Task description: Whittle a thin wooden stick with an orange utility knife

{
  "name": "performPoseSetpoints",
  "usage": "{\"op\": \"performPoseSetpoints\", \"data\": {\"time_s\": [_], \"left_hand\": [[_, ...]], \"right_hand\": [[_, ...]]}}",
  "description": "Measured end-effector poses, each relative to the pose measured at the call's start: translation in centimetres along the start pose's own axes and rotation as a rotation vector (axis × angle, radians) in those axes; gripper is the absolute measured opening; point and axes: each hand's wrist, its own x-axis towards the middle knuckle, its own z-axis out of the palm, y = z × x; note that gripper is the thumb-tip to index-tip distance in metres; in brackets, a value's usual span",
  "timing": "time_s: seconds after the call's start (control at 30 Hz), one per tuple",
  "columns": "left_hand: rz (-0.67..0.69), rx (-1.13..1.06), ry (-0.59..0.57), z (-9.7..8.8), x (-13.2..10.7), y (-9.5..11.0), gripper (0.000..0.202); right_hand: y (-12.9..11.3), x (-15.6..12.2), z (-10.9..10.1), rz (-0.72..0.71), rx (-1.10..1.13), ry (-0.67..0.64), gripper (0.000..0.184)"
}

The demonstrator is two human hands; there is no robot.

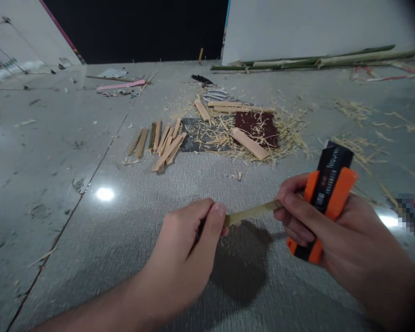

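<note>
My left hand (190,249) pinches one end of a thin bamboo strip (252,213) between thumb and fingers, low in the middle of the view. My right hand (335,235) is closed round an orange and black utility knife (327,198), held upright, with its thumb pressing on the strip's other end. The knife's blade is hidden behind the fingers. The strip hangs level above the grey floor (131,240).
Ahead lie a row of cut bamboo pieces (161,143), a pile of shavings (249,133) over a dark red mat (256,127) and a grey sheet (193,136). Long green bamboo poles (311,60) lie along the white wall. More shavings are scattered at right.
</note>
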Motion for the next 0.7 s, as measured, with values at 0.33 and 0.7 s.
{"op": "performPoseSetpoints", "data": {"time_s": [0.33,0.7], "left_hand": [[-0.261,-0.162,-0.101,-0.05,0.27,0.08,0.054],[-0.196,-0.157,-0.073,-0.12,0.15,-0.04,0.047]], "right_hand": [[-0.11,-0.39,-0.31,-0.016,0.009,0.015,0.037],[-0.19,-0.29,-0.25,-0.011,-0.031,0.058,0.042]]}}
